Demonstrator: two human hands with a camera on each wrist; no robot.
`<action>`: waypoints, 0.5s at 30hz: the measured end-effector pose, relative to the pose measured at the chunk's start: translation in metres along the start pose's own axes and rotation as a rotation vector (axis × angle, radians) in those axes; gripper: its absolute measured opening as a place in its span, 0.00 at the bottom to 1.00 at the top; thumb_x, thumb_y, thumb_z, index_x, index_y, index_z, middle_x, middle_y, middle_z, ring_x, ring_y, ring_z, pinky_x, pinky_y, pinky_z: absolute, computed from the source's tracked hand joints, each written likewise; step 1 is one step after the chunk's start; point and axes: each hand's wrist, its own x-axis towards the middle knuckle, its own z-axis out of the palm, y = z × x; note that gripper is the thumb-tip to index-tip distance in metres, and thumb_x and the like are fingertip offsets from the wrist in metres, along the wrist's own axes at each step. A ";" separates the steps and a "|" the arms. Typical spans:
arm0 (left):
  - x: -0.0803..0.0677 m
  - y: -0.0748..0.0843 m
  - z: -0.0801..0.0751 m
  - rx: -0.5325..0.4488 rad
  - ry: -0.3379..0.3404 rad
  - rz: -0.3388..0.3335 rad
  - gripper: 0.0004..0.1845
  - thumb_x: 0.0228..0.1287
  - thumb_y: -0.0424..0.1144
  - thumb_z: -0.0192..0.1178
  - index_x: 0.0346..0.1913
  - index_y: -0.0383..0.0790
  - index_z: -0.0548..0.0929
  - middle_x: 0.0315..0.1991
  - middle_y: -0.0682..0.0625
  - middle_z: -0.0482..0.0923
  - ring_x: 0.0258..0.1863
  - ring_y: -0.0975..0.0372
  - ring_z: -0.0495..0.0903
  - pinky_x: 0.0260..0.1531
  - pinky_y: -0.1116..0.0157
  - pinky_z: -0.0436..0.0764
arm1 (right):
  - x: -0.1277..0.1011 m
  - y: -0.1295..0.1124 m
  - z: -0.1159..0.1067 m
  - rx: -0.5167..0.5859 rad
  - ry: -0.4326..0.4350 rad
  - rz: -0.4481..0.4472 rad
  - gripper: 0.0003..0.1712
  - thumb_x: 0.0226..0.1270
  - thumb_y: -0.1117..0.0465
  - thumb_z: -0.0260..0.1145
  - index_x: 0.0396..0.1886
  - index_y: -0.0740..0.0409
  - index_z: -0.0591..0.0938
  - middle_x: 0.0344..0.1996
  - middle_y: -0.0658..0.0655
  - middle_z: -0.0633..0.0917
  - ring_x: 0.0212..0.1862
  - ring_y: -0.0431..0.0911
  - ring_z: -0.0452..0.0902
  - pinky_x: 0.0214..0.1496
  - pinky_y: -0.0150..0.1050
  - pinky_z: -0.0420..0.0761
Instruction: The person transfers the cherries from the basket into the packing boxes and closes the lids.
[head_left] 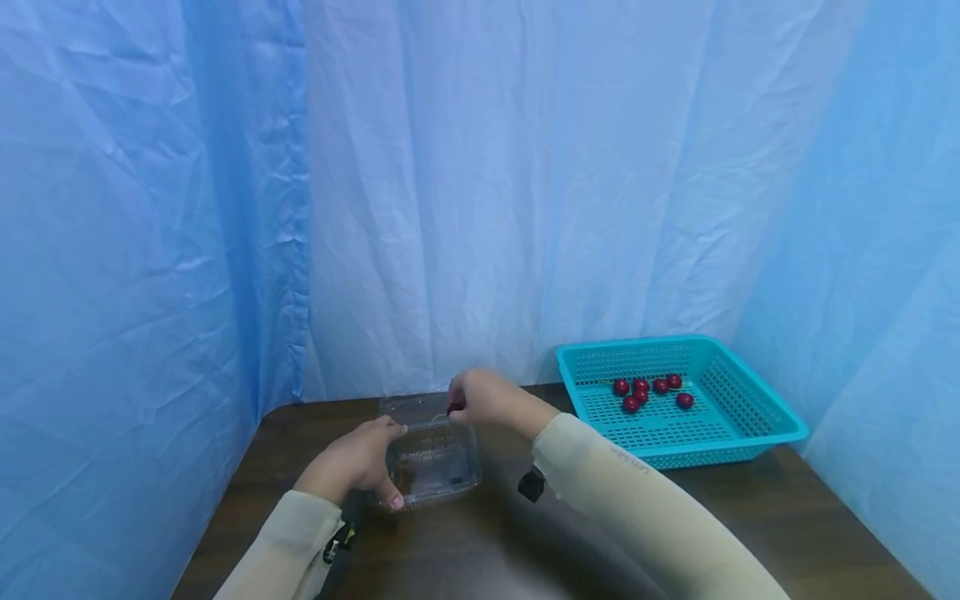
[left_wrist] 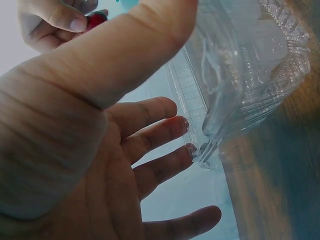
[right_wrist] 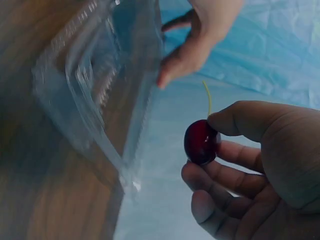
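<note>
Between the thumb and fingers of my right hand is a dark red cherry with a thin yellow-green stem. That hand is above the far right side of a clear plastic container, whose hinged lid lies back toward the curtain. My left hand spans the container's left side, thumb at the near corner and fingers at the far rim. Its fingertips touch the clear edge in the left wrist view, the little finger standing apart. No cherries show inside the container.
At the right of the dark wooden table stands a turquoise mesh basket with several cherries in it. Pale blue curtains enclose the table at the back and both sides.
</note>
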 end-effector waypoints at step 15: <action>0.004 -0.004 0.002 0.014 -0.019 0.017 0.69 0.33 0.53 0.97 0.86 0.46 0.75 0.84 0.40 0.72 0.82 0.38 0.73 0.71 0.32 0.83 | 0.013 -0.017 0.062 0.002 -0.106 -0.018 0.03 0.79 0.58 0.78 0.43 0.50 0.94 0.35 0.45 0.91 0.33 0.34 0.84 0.40 0.29 0.88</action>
